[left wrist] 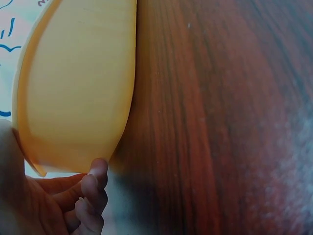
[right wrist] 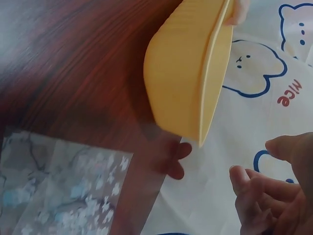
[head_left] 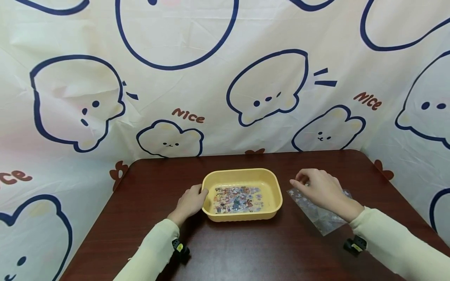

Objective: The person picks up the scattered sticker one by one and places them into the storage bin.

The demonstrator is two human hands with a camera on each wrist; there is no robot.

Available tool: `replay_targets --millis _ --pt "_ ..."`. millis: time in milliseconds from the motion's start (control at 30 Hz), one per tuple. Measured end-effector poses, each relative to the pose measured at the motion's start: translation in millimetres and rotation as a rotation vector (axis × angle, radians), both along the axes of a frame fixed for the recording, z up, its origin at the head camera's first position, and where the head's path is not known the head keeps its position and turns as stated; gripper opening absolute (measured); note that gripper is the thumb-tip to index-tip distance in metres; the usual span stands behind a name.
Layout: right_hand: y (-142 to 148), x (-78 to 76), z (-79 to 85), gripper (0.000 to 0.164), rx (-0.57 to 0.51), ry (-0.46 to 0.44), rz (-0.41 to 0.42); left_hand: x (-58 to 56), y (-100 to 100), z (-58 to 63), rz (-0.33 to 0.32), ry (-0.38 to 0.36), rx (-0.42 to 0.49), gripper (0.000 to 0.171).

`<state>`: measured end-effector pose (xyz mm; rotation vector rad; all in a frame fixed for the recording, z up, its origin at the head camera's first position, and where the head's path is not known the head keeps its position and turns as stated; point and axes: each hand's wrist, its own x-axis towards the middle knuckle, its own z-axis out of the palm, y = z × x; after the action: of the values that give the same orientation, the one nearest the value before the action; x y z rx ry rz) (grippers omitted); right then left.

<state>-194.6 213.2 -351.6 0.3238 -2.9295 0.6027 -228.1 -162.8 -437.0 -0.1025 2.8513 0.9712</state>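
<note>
A shallow yellow plastic basin [head_left: 275, 197] stands on the table, with many small colourful cartoon-printed pieces [head_left: 237, 200] spread over its floor. My left hand [head_left: 190, 202] grips the basin's left end, thumb at the rim and fingers against the outer wall. To the basin's right lies a clear plastic bag [head_left: 323, 222]; small pale pieces shaped like jigsaw bits [right wrist: 98, 205] show in it. Above this bag is my right hand [head_left: 321, 189], its fingers loosely bent. The right wrist view shows a gap between thumb and fingertips, with nothing held there.
The dark red-brown wooden table [head_left: 239, 249] has rounded far corners. A pale cloth backdrop [head_left: 214, 89] with blue-outlined cartoon figures hangs around its back and sides.
</note>
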Motion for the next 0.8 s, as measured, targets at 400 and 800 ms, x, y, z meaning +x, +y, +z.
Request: replay_targets --millis 400,800 --pt "26 -4.6 -4.8 0.027 0.022 -0.044 -0.006 0.0 0 0.4 -0.01 -0.013 0.011 0.051" --pt "61 -10.3 -30.2 0.039 0.094 -0.166 -0.001 -0.2 0 -0.7 -0.014 -0.006 0.011 0.052"
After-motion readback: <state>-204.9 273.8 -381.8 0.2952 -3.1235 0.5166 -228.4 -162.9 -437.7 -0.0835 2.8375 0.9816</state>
